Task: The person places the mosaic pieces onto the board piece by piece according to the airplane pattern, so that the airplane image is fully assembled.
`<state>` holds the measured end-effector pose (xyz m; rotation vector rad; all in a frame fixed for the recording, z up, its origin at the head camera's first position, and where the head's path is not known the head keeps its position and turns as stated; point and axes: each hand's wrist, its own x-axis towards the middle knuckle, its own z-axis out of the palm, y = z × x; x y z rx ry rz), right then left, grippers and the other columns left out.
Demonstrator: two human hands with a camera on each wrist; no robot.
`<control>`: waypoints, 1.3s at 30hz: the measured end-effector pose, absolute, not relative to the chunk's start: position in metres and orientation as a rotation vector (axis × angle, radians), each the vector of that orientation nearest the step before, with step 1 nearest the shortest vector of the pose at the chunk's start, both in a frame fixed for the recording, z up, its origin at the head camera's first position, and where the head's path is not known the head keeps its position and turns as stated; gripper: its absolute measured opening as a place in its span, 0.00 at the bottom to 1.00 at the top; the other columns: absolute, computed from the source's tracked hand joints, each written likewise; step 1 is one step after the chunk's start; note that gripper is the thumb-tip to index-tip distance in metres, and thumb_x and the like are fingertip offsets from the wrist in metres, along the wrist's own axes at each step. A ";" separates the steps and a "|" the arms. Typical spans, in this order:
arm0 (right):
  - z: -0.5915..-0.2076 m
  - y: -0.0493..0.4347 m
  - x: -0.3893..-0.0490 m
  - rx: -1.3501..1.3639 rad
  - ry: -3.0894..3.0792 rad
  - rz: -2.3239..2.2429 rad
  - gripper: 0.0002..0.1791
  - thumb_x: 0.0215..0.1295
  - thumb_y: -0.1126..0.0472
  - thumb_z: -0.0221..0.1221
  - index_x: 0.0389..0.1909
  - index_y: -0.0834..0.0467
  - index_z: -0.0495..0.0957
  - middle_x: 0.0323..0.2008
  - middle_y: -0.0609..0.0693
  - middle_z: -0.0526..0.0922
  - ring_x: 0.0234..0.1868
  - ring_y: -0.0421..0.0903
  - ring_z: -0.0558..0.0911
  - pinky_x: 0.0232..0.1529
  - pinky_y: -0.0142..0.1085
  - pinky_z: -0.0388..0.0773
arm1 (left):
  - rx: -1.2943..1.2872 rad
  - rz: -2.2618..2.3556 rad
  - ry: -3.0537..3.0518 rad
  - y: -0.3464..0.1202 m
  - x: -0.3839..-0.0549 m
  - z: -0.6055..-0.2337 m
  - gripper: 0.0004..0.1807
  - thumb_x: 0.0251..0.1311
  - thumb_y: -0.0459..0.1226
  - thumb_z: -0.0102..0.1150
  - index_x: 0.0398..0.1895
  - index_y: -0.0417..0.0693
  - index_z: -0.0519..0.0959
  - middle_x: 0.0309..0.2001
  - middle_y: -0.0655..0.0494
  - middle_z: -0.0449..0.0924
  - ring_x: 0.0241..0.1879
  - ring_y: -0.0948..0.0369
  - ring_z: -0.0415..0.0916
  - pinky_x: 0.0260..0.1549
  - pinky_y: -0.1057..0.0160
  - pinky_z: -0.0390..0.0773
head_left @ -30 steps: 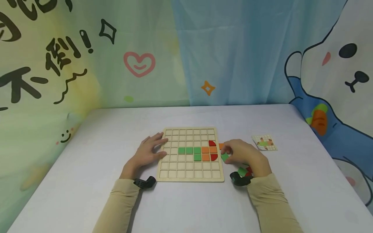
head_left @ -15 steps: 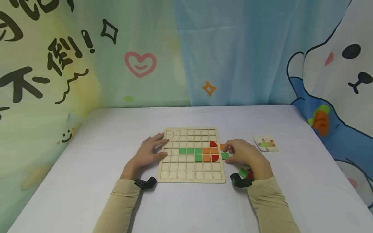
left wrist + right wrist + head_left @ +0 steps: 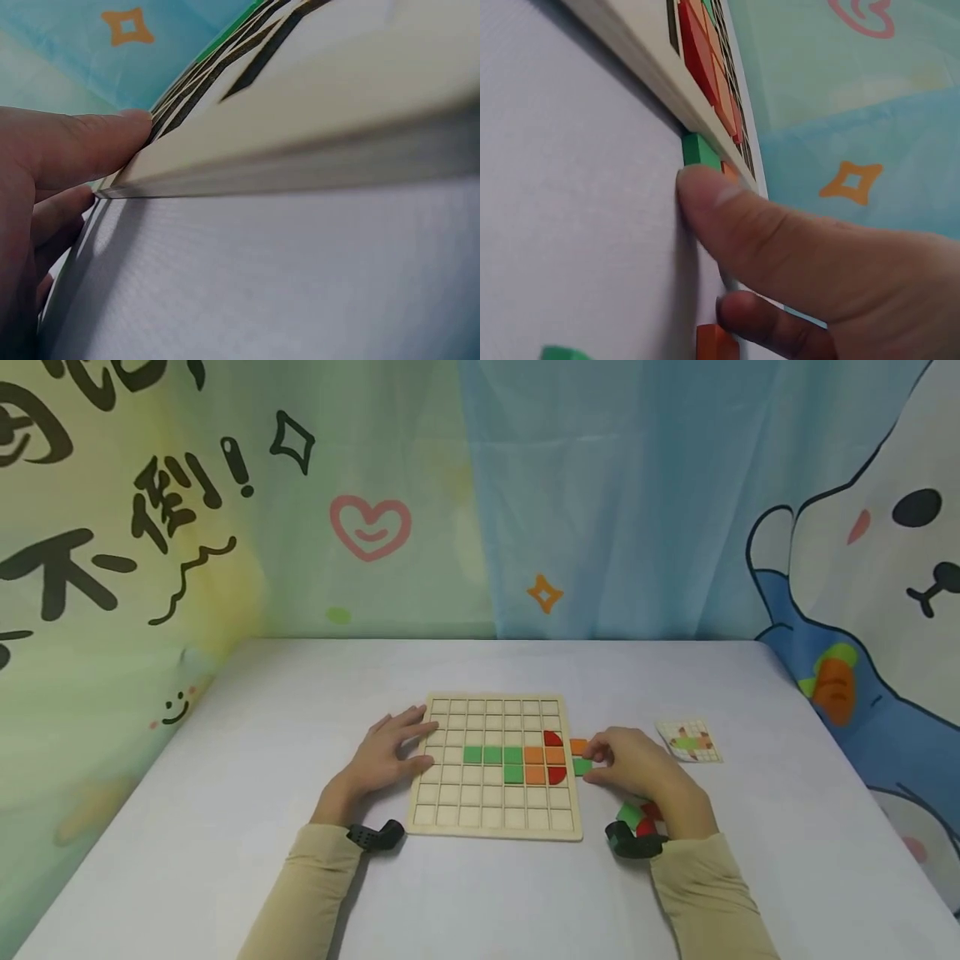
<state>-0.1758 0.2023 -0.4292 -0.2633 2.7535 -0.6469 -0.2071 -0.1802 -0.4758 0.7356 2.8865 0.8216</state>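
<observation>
A wooden grid board (image 3: 468, 818) lies on the white table, with green square tiles (image 3: 492, 755), orange square tiles (image 3: 534, 774) and two red rounded tiles (image 3: 557, 775) in its cells. My left hand (image 3: 386, 760) rests at its left edge, fingers spread; the left wrist view shows the thumb (image 3: 97, 146) on the rim. Beside the board's right edge, my right hand (image 3: 633, 764) holds a loose green square tile (image 3: 582, 767) between thumb and index fingertips. That tile sits flat against the board's side. An orange tile (image 3: 578, 747) lies just behind it, partly hidden by the fingers.
Loose green and red tiles (image 3: 632, 815) lie near the right wrist, partly covered by its camera (image 3: 633, 841). A small pattern card (image 3: 688, 742) lies right of the right hand. Another orange tile (image 3: 714, 343) shows under the right hand's fingers. A printed curtain (image 3: 622, 527) hangs behind the table.
The green tile at the right hand has turned from slanted to square with the board's edge. The left hand keeps its place on the board. The head view has shifted slightly.
</observation>
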 end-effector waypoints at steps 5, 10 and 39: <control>-0.430 0.203 -0.176 -0.270 2.774 -0.642 0.16 0.51 0.53 0.70 0.40 0.54 0.81 0.34 0.46 0.80 0.36 0.44 0.75 0.39 0.38 0.74 | 0.740 0.826 2.893 -0.181 -0.207 -0.476 0.32 0.58 0.52 0.59 0.66 0.53 0.70 0.73 0.51 0.56 0.74 0.52 0.49 0.73 0.48 0.43; -0.435 0.203 -0.175 -0.277 2.789 -0.680 0.17 0.53 0.52 0.69 0.42 0.55 0.81 0.33 0.45 0.80 0.34 0.42 0.74 0.37 0.37 0.74 | 0.731 0.802 2.911 -0.184 -0.204 -0.479 0.32 0.58 0.53 0.59 0.66 0.54 0.70 0.73 0.51 0.56 0.74 0.52 0.50 0.73 0.48 0.44; -0.426 0.209 -0.180 -0.318 2.760 -0.653 0.18 0.55 0.51 0.67 0.43 0.57 0.80 0.34 0.47 0.82 0.34 0.43 0.76 0.35 0.38 0.76 | 0.739 0.795 2.916 -0.181 -0.208 -0.478 0.34 0.56 0.56 0.58 0.65 0.55 0.70 0.73 0.51 0.56 0.74 0.52 0.50 0.73 0.47 0.43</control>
